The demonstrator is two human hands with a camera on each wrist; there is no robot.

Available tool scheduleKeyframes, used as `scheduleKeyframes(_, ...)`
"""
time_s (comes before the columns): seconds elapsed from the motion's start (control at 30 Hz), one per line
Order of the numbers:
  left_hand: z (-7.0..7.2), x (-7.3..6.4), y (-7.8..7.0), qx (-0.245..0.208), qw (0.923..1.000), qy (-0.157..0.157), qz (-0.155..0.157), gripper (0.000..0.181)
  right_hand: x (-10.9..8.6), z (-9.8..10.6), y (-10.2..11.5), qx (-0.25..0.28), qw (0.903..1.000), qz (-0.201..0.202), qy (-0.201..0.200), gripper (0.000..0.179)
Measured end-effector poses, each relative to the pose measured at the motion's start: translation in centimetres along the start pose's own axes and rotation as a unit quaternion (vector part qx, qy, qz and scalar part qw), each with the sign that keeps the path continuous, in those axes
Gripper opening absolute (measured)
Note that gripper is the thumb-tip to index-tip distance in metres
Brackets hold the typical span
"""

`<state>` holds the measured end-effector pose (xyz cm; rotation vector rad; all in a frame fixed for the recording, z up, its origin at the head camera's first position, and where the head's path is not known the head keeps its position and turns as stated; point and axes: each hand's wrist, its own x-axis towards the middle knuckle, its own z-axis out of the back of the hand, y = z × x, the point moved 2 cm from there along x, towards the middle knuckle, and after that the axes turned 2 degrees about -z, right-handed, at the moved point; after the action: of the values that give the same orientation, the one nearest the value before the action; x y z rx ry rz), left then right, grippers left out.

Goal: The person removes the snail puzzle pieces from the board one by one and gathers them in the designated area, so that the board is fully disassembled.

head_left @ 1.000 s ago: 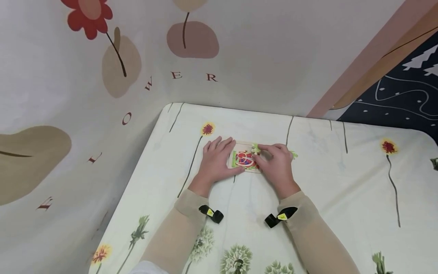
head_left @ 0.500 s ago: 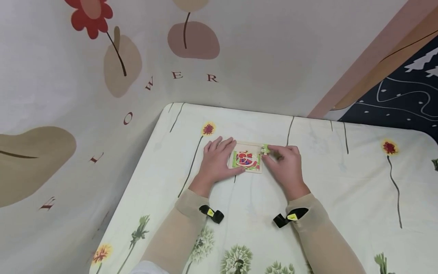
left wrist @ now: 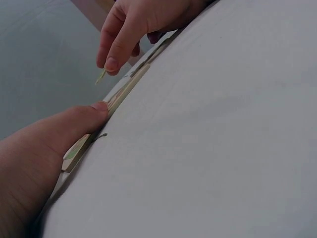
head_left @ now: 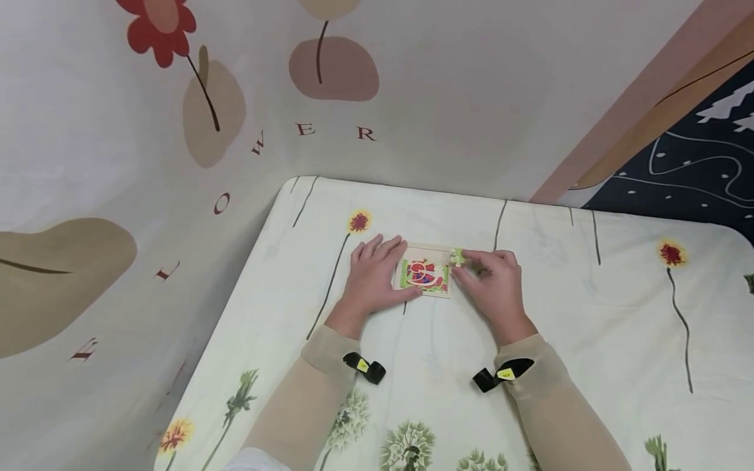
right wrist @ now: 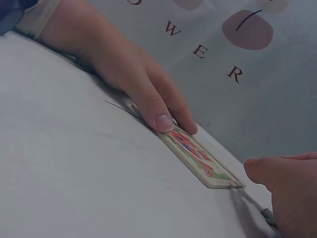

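A small wooden puzzle board (head_left: 437, 296) with a red, blue and green picture lies flat on the cloth; its upper part shows bare wood. My left hand (head_left: 371, 278) rests on the board's left side, fingers extended, the thumb (right wrist: 159, 116) pressing near its front edge. At the upper right corner my right hand (head_left: 497, 288) pinches a green puzzle piece (head_left: 456, 256) between thumb and fingers. From the left wrist view, the piece (left wrist: 101, 77) is tilted and held above the board (left wrist: 130, 89). In the right wrist view the right thumb hides it.
A white flower-printed cloth (head_left: 589, 327) covers the table. Behind and to the left hangs a printed fabric wall (head_left: 448, 131); a dark panel (head_left: 695, 163) is at the far right. A dark green patch (right wrist: 270, 216) shows beside the right hand.
My right hand has drawn the green piece rightward from over the board to its upper right corner, then almost stopped. The left hand and the board stay in place.
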<state>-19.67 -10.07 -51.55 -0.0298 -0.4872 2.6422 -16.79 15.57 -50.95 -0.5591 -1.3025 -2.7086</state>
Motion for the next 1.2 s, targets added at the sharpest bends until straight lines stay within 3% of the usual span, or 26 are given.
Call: scheduleKeyframes(1.2, 0.1, 0.0, -0.1, -0.006, 1.0000, 0.006, 0.001, 0.104, -1.1, 4.6, -3.3, -0.016, 0.9979, 0.002, -0.063, 0.032)
